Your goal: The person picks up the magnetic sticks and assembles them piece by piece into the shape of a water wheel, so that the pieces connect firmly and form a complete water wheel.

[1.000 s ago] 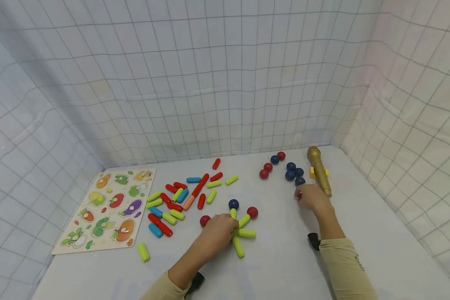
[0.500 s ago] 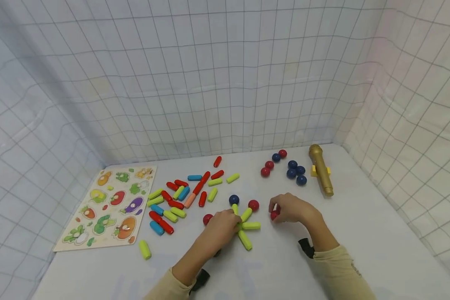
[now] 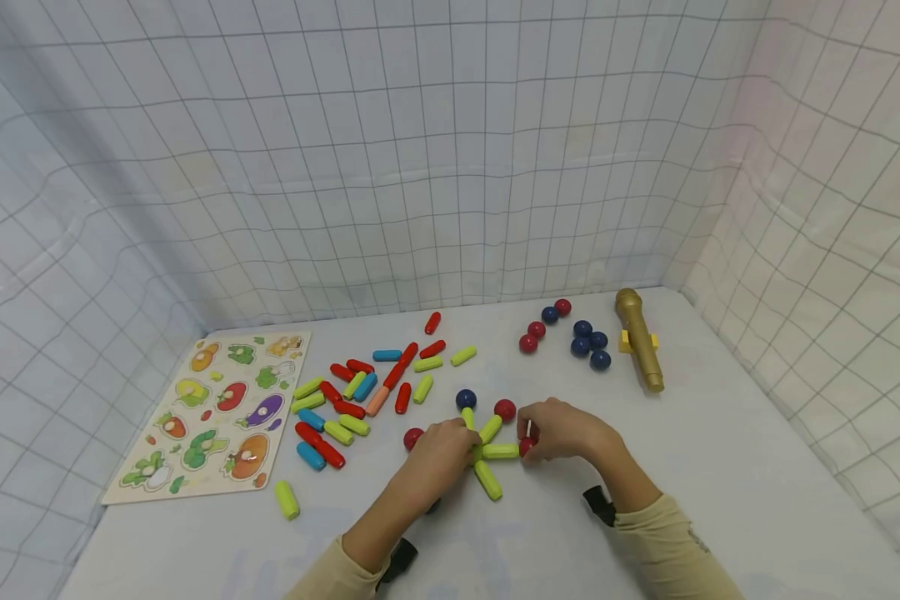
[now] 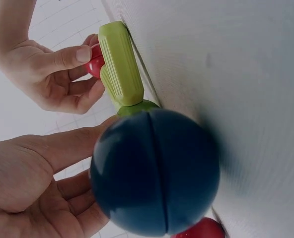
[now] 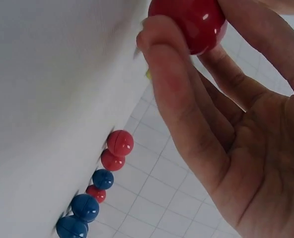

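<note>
My left hand [image 3: 441,454] holds the middle of a star-shaped build of yellow-green sticks [image 3: 501,452], the hub mostly hidden under its fingers. In the left wrist view a large blue ball [image 4: 154,171] fills the foreground, covering part of the fingers. A dark blue ball [image 3: 466,400] and a red ball [image 3: 505,409] sit at the tips of the upper sticks; another red ball [image 3: 413,439] is beside the left knuckles. Between thumb and fingers, my right hand [image 3: 565,430] pinches a red ball [image 5: 199,22] right at the end of the right-pointing stick.
Loose red, blue and yellow-green sticks [image 3: 339,432] are scattered left of the build. A vegetable puzzle board [image 3: 221,367] lies farther left. Several red and blue balls [image 3: 581,347] rest at the back right, near a gold microphone-shaped toy [image 3: 640,342]. Grid-patterned cloth walls [image 3: 450,167] enclose the table.
My right hand has moved from the blue balls at the right toward the build, picking up a red ball and bringing it to the stick's end. My left hand stays at the middle.
</note>
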`<act>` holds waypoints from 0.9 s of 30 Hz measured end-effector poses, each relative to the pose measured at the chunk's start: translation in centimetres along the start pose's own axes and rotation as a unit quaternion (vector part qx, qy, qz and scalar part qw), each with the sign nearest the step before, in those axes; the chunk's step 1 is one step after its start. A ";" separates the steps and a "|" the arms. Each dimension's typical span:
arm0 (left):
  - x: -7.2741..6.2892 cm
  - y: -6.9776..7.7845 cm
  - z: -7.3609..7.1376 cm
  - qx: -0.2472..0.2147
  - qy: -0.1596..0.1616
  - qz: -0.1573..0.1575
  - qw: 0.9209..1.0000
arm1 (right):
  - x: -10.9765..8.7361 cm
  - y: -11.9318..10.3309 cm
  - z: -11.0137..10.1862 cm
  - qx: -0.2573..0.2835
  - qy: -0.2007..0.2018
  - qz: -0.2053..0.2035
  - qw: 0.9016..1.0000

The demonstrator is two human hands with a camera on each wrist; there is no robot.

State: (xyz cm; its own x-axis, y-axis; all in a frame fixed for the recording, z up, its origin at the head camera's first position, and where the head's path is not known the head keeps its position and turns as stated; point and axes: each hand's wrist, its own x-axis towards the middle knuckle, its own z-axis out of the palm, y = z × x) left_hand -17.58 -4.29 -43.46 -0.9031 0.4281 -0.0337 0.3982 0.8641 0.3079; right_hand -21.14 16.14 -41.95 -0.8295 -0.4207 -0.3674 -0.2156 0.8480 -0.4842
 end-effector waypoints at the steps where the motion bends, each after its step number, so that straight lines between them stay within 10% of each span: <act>1: 0.0 0.0 0.0 0.001 0.001 0.000 1.000 | 0.1 0.0 0.1 0.002 0.000 -0.001 1.000; 20: 0.2 -0.7 -0.7 0.048 -0.035 0.042 0.997 | 1.0 0.7 -0.4 0.016 0.016 -0.005 1.000; 27: 0.1 -0.6 -0.8 0.044 -0.039 0.039 0.998 | 2.4 6.8 -4.5 -0.053 0.208 0.053 0.975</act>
State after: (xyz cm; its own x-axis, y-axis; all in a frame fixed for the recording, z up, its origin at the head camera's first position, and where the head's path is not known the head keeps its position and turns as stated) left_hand -18.06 -4.97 -42.84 -0.8551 0.5112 -0.0869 0.4826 0.8459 0.2270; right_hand -26.94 22.34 -42.60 -0.9824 -0.1811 -0.0455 -0.1521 0.9175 -0.3676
